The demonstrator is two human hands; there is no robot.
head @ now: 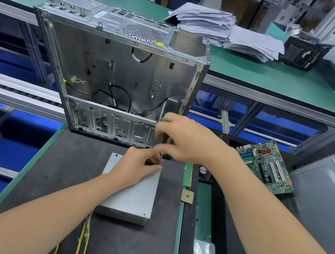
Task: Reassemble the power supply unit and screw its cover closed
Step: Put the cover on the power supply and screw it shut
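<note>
On PSU (pixel 130 195), L hand (pixel 136 167) pinches screwdriver (pixel 160 159), R hand (pixel 188 141) grips

The power supply unit (pixel 132 195) is plain grey, its wires (pixel 83 236) yellow and purple. The screwdriver (pixel 170 141) handle is yellow. The mat (pixel 67 177) is black, the circuit board (pixel 265 163) green.
</note>
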